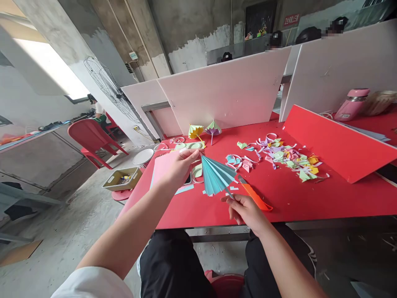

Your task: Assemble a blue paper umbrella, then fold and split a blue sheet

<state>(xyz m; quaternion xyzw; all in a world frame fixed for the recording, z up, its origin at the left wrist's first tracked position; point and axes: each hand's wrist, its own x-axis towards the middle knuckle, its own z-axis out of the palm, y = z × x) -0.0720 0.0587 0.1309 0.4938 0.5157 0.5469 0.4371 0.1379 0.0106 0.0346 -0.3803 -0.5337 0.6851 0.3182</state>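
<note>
Above the red bench [279,194], the left hand [178,165] pinches the teal pleated paper fan [217,176] at its apex while the right hand [245,209] grips its lower edge; pleats should stay evenly compressed, in my judgement.

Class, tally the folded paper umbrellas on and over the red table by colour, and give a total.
Teal paper umbrella, held between left hand and right hand: 1
Yellow paper umbrella: 1
Green and purple paper umbrella: 1
Total: 3
</note>
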